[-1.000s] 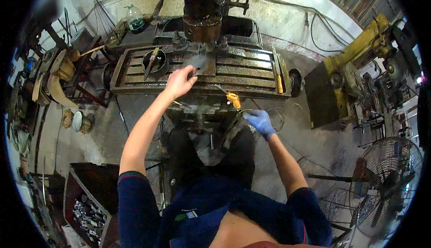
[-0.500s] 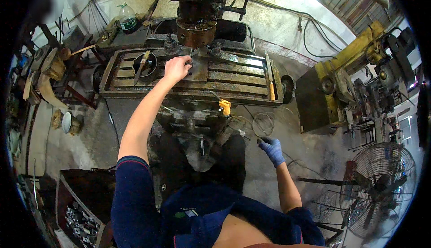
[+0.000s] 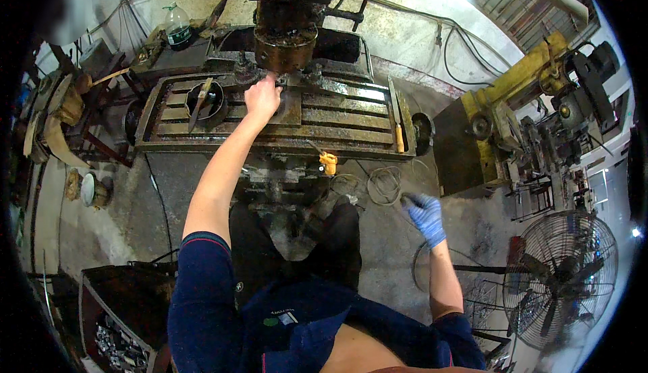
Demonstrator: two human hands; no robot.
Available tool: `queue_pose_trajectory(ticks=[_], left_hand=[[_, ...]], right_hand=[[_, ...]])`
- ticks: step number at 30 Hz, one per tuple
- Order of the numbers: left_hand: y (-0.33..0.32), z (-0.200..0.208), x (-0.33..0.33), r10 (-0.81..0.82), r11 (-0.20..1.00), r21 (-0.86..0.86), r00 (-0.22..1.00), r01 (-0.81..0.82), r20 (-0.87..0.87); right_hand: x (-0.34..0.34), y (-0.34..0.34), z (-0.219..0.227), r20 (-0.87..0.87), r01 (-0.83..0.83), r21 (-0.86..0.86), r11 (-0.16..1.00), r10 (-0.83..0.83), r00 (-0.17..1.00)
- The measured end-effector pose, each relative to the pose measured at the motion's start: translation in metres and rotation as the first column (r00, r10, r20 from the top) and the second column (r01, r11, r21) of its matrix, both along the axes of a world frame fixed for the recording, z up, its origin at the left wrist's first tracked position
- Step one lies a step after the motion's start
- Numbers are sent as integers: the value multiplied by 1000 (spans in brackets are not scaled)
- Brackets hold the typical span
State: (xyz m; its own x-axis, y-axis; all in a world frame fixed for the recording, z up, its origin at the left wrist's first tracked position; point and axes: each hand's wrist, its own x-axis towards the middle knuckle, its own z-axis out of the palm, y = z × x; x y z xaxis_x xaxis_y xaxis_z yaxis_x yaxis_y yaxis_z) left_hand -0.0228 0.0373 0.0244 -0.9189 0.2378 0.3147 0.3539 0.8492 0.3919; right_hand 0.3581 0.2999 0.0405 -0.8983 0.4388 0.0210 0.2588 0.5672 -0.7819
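A worker in a navy short-sleeved shirt (image 3: 209, 292) leans in at a milling machine, with an open bin (image 3: 126, 275) of metal pieces at 8 o'clock from the middle of the view and a black wire-caged fan (image 3: 561, 275) at 4 o'clock. Also toward 4 o'clock, the right hand (image 3: 426, 220), in a blue glove, is held over the floor (image 3: 385, 245) with its fingers curled in; whether they grip anything cannot be told. A coil of thin hose (image 3: 384, 186) lies on the floor near 3 o'clock, and close to center a yellow air gun (image 3: 328, 162) hangs at the front edge of the slotted table (image 3: 347, 118). On that table sit a tool with an orange handle (image 3: 399, 138) at 2 o'clock and a round dark pot (image 3: 214, 111), a brush (image 3: 198, 106) across its rim, at 10 o'clock. At 11 o'clock, the bare left hand (image 3: 262, 98) reaches over the table, fingers folded, its grip hidden, beside a flat metal plate (image 3: 289, 111). The rusty spindle (image 3: 285, 48) stands just beyond its fingertips; farther back, between 10 and 11 o'clock, is a clear plastic bottle (image 3: 177, 29).
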Motion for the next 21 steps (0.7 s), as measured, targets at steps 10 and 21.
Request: queue_pose_trajectory(ticks=[10,21], left_hand=[[-17,-12,-27,-52,988,147,996,40,76],[-14,-6,-23,1,982,189,991,-27,135]], right_hand=[[-108,18,282,-880,-174,48,984,124,459],[-123,0,303,-867,109,414,904,356,350]])
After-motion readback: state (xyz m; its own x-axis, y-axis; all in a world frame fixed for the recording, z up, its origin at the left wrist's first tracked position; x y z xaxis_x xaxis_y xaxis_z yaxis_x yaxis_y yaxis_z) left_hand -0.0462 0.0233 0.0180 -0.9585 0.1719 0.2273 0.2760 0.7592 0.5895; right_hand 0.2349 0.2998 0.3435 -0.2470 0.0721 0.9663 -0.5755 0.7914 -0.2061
